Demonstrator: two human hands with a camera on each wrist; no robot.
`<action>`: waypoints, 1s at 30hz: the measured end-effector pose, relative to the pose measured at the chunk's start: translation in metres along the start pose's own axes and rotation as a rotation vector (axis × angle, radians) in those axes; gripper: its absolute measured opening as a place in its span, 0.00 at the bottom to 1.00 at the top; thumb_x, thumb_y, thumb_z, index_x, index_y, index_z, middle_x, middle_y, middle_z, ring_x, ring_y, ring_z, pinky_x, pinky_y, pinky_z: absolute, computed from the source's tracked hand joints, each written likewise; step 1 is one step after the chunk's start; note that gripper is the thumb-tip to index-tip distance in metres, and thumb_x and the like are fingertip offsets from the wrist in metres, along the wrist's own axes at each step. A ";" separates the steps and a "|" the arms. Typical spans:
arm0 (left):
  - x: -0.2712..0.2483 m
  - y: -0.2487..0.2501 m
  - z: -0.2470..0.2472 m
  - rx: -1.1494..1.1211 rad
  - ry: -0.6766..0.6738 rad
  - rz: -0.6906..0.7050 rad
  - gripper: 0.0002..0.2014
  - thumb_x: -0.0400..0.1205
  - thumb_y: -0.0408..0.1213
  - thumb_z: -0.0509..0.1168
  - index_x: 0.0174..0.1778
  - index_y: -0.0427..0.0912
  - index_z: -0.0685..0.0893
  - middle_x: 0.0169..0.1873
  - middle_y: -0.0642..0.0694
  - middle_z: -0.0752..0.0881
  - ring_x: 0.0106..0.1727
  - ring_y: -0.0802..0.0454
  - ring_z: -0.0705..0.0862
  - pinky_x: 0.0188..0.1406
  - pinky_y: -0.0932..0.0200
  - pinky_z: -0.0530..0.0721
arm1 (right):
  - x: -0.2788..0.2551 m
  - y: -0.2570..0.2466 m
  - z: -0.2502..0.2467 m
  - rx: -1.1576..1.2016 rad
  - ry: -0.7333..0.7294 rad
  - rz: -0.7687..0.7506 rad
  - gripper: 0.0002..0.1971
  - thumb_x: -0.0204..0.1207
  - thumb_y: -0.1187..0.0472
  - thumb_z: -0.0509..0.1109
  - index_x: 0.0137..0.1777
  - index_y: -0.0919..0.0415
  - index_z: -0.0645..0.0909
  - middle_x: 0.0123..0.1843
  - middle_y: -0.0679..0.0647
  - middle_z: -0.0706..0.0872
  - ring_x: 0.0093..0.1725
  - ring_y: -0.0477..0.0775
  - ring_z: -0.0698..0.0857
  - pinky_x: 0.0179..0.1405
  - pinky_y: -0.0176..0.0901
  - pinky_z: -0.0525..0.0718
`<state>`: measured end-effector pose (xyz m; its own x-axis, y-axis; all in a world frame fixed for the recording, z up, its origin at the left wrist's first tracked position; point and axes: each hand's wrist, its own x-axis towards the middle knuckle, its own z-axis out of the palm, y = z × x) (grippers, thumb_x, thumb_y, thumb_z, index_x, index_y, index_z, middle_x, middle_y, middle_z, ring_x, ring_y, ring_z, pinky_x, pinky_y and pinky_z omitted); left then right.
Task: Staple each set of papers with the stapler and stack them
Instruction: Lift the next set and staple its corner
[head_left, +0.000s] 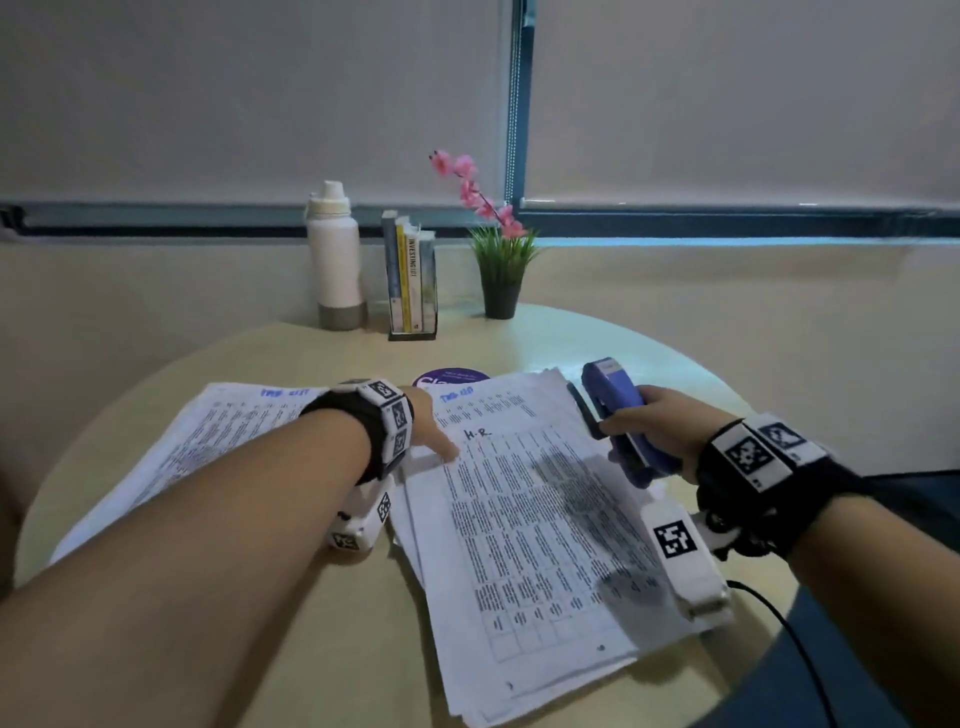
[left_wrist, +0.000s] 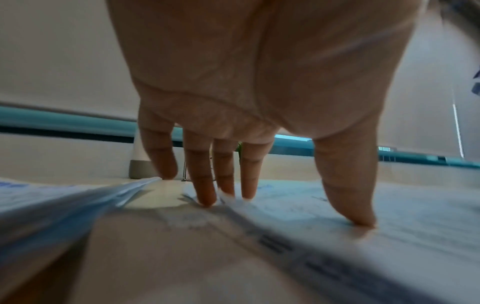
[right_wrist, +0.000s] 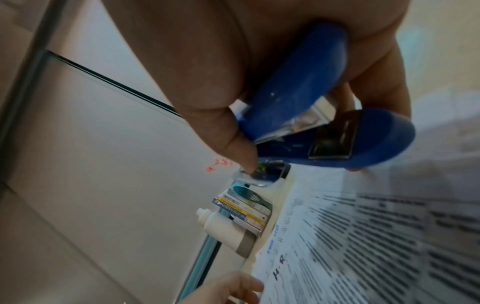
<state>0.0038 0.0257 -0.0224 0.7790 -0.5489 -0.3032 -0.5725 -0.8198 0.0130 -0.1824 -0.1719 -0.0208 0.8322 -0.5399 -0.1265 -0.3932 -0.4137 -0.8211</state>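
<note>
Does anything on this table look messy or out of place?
Only the papers. The right-hand pile of papers is fanned out and askew, its sheet edges not lined up, and it overhangs the table edge nearest the person. The stapler is held above it.

Round beige table (head_left: 322, 649), blinded windows (head_left: 249, 93)

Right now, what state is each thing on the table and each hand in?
Stapler: off the table, jaws apart, gripped by right hand.
Left hand: fingertips pressing the right paper pile.
Left paper pile: lying flat.
Bottle: upright, capped.
Books: upright in holder.
</note>
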 end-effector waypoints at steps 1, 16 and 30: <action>0.004 0.001 0.001 0.023 -0.012 -0.008 0.32 0.68 0.65 0.72 0.55 0.40 0.83 0.47 0.46 0.83 0.44 0.47 0.79 0.43 0.56 0.77 | 0.003 0.003 0.003 -0.007 -0.028 0.025 0.32 0.41 0.48 0.74 0.47 0.60 0.80 0.51 0.69 0.87 0.53 0.71 0.87 0.57 0.65 0.83; -0.027 -0.006 -0.034 -0.320 0.082 0.199 0.13 0.77 0.46 0.72 0.56 0.49 0.85 0.44 0.54 0.87 0.48 0.51 0.86 0.48 0.55 0.81 | -0.001 0.001 0.002 0.105 -0.018 -0.013 0.12 0.61 0.61 0.78 0.43 0.60 0.80 0.43 0.63 0.84 0.42 0.62 0.82 0.45 0.50 0.80; -0.049 -0.032 -0.032 -1.234 0.336 0.207 0.44 0.68 0.53 0.75 0.77 0.47 0.64 0.64 0.47 0.83 0.62 0.46 0.83 0.67 0.40 0.78 | -0.013 -0.022 -0.006 0.590 0.032 -0.251 0.09 0.74 0.78 0.62 0.41 0.65 0.76 0.36 0.60 0.81 0.34 0.56 0.81 0.32 0.42 0.79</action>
<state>-0.0076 0.0739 0.0225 0.8334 -0.5494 0.0599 -0.2163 -0.2245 0.9502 -0.1873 -0.1600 0.0027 0.8554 -0.5043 0.1185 0.1011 -0.0618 -0.9930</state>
